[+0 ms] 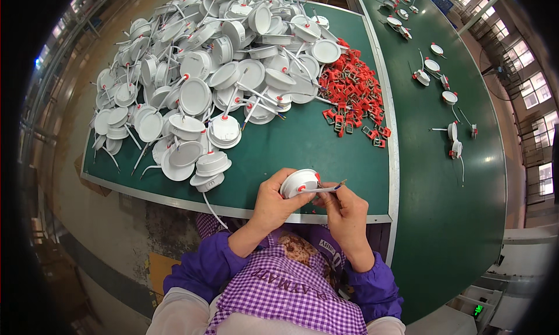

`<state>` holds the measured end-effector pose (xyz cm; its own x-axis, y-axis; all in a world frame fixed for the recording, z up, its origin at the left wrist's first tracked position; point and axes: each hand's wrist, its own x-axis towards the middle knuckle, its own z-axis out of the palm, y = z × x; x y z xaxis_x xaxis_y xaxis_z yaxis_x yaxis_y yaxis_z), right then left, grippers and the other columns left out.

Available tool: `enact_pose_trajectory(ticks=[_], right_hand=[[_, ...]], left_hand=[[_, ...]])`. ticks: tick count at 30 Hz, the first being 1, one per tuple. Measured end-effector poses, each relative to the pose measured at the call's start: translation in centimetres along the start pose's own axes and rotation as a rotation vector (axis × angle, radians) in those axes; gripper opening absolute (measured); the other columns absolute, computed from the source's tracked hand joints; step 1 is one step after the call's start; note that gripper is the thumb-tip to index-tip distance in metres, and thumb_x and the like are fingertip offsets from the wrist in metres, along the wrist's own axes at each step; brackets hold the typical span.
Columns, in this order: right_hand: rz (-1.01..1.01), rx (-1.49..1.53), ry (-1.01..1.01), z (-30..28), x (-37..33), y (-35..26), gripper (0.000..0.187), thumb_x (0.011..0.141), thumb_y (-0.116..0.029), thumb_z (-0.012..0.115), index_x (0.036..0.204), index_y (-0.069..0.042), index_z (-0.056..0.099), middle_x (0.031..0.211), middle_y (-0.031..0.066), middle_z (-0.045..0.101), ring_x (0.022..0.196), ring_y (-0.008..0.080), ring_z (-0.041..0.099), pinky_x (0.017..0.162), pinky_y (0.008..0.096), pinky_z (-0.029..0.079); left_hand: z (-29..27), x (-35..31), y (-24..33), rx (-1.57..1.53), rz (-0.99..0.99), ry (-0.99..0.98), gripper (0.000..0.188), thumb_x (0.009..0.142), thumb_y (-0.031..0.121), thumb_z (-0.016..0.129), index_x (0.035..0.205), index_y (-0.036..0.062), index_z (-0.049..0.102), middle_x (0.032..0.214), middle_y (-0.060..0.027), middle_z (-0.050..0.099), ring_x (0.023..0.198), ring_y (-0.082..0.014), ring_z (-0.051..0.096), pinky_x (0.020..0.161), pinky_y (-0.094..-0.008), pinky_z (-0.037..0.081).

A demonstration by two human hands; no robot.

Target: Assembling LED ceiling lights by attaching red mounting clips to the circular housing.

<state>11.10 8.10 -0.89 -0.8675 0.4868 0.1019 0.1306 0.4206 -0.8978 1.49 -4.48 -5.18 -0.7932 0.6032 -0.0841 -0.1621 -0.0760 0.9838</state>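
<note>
Near the table's front edge, my left hand [271, 204] is closed around a round white downlight [299, 182], its back turned up. A short white cable [317, 190] leaves the lamp through a red grommet and runs right, over the fingers of my right hand [347, 214]. The cable's end shows bare coloured wires. At the lamp's right rim sits a small red spring clip [318, 176], and my right thumb and fingers pinch together against it. Those fingertips partly hide the clip.
A big heap of white downlights [195, 96] with trailing cables covers the green table's [291, 149] left and back. Right of it lies a pile of red clips [352, 90]. Beyond the table's pale edge strip, a green conveyor belt [442, 218] carries several scattered downlights [456, 149].
</note>
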Motion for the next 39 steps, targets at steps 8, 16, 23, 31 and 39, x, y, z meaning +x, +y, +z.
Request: enact_pose_trajectory(ticks=[8,16,23,31,39], right_hand=[[-0.182,-0.123,0.123,1.3,-0.7,0.2,0.011,0.088,0.003,0.062,0.099,0.001,0.061,0.082,0.0141,0.066,0.070,0.0198,0.067,0.060,0.0310,0.052],[0.063,0.145,0.049,0.7,-0.8,-0.1,0.011,0.089,-0.001,0.063,0.099,0.001,0.060,0.082,0.0114,0.065,0.068,0.0179,0.067,0.060,0.0286,0.052],[-0.182,-0.154,0.024,1.2,-1.8,0.0,0.012,0.087,-0.002,0.065,0.097,0.000,0.058,0.081,0.0161,0.063,0.069,0.0244,0.066,0.061,0.0315,0.050],[0.183,0.328,-0.094,-0.2,-1.8,0.0,0.010,0.093,-0.005,0.061,0.100,0.001,0.057,0.075,0.0067,0.063,0.064,0.0122,0.061,0.058,0.0260,0.048],[0.237,0.335,-0.109,-2.0,0.2,0.7,0.017,0.095,-0.016,0.062,0.095,0.000,0.057,0.067,-0.0004,0.055,0.057,0.0052,0.047,0.050,0.0231,0.038]], left_hand=[[-1.2,0.2,1.5,0.184,0.063,-0.066,0.028,0.077,0.008,0.080,0.100,0.0037,0.064,0.087,0.0002,0.065,0.077,-0.0049,0.058,0.066,-0.0212,0.047],[-2.5,0.1,1.5,0.118,0.006,-0.215,0.026,0.077,0.009,0.078,0.097,0.0040,0.062,0.084,-0.0003,0.065,0.077,-0.0073,0.059,0.068,-0.0245,0.048],[-2.8,0.8,2.1,0.139,-0.087,-0.366,0.031,0.077,0.011,0.079,0.102,0.0042,0.062,0.088,-0.0005,0.065,0.080,-0.0075,0.058,0.072,-0.0244,0.049],[-2.1,0.1,2.3,0.111,-0.013,-0.325,0.039,0.071,0.016,0.086,0.101,0.0035,0.064,0.088,-0.0023,0.067,0.078,-0.0080,0.060,0.069,-0.0242,0.050],[-0.9,-0.4,3.0,-0.062,-0.141,-0.277,0.040,0.070,0.019,0.088,0.098,-0.0010,0.067,0.084,-0.0038,0.068,0.073,-0.0082,0.063,0.064,-0.0216,0.050]])
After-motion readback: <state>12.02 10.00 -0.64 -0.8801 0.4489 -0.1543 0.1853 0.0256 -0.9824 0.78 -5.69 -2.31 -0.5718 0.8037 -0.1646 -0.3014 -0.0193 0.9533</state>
